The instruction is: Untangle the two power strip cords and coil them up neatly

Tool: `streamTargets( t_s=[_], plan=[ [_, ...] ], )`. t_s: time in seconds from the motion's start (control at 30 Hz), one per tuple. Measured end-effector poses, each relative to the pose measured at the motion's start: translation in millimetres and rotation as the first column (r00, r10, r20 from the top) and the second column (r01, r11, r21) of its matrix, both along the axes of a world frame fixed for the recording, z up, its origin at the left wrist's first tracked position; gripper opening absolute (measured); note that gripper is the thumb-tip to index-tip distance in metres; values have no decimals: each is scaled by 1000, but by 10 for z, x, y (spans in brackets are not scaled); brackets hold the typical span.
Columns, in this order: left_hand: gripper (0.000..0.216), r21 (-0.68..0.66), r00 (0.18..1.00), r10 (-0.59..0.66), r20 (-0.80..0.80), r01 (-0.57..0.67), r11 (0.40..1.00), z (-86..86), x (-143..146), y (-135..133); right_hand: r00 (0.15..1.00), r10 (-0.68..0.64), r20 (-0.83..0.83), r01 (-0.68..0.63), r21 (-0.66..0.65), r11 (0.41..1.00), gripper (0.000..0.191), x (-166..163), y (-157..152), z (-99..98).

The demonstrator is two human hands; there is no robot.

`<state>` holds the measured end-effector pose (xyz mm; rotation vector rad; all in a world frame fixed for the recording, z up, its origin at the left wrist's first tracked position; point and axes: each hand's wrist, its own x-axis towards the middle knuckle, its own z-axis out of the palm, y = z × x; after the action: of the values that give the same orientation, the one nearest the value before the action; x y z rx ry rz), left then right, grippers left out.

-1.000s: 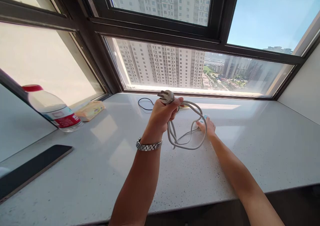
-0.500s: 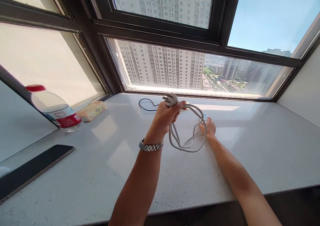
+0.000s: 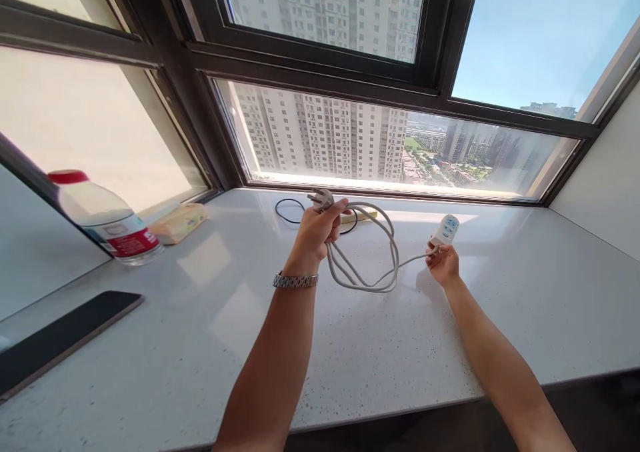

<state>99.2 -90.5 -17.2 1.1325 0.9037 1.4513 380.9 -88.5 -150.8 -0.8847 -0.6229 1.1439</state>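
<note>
My left hand (image 3: 319, 231), with a metal watch (image 3: 296, 280) on its wrist, is closed around a coiled grey power cord (image 3: 393, 262) just below its plug (image 3: 321, 199). The plug's prongs point up and to the left. Loops of the cord hang to the right of that hand. In my right hand (image 3: 443, 262) is a small white power strip (image 3: 447, 230), held by its lower end with the socket face showing. The cord runs from the strip across to the coil. Both hands are above the white counter.
On the left stand a red-capped bottle (image 3: 107, 219) and a tissue pack (image 3: 180, 224), with a dark phone (image 3: 65, 339) nearer. Behind my left hand lie a thin black cable (image 3: 287, 201) and a yellow strip-like object (image 3: 365, 216). Windows border the counter (image 3: 280, 372).
My right hand has moved right and lifted the power strip, turning its socket face into view. My left hand has shifted slightly left with the cord, and the cord between the hands has stretched out.
</note>
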Motion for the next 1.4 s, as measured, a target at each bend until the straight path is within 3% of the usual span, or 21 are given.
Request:
streamTargets(
  t_s=[0.1, 0.2, 0.27, 0.43, 0.53, 0.67, 0.73, 0.83, 0.97, 1.07, 1.13, 1.23, 1.33, 1.4],
  plan=[
    [28, -13, 1000, -14, -2, 14, 1000, -46, -15, 48, 980, 123, -154, -109, 97, 989, 33, -4, -59, 85],
    [29, -36, 998, -25, -59, 23, 999, -71, -1, 57, 960, 192, -202, -157, 177, 972, 33, -51, -115, 183],
    [30, -52, 993, -50, -108, 45, 998, -71, 17, 44, 967, 192, -167, -152, 225, 962, 34, -87, -156, 254],
    [33, -77, 957, -226, -182, 215, 973, -76, 48, 19, 981, 155, 118, -183, 278, 943, 68, -176, -247, 410],
    [39, -106, 883, -433, -184, 420, 901, -95, 90, -4, 949, 122, 290, -200, 257, 946, 67, -257, -295, 479],
    [47, -125, 717, -670, -193, 660, 741, -75, 236, -101, 910, 99, 403, -213, 251, 944, 56, -382, -374, 531],
    [45, -99, 729, -642, -236, 640, 762, -43, 319, -154, 898, 146, 415, -257, 225, 940, 52, -437, -419, 535],
    [41, -34, 828, -454, -329, 470, 882, -8, 393, -193, 884, 253, 394, -350, 197, 916, 48, -515, -484, 522],
    [41, 34, 857, -308, -412, 352, 935, -34, 388, -167, 872, 364, 327, -441, 203, 874, 69, -626, -532, 517],
    [42, 62, 853, -317, -414, 373, 926, -88, 382, -130, 882, 389, 267, -444, 195, 874, 82, -697, -545, 544],
    [41, 108, 853, -322, -410, 396, 912, -127, 405, -114, 874, 431, 225, -474, 204, 856, 81, -731, -557, 568],
    [40, 228, 867, -325, -377, 427, 875, -185, 487, -113, 818, 545, 185, -574, 207, 792, 70, -759, -589, 579],
    [43, 286, 856, -387, -343, 488, 825, -242, 601, -145, 715, 659, 236, -698, 170, 696, 71, -752, -614, 542],
    [50, 313, 842, -427, -330, 524, 792, -272, 673, -172, 694, 661, 286, -713, 147, 685, 76, -731, -615, 498]
  ],
)
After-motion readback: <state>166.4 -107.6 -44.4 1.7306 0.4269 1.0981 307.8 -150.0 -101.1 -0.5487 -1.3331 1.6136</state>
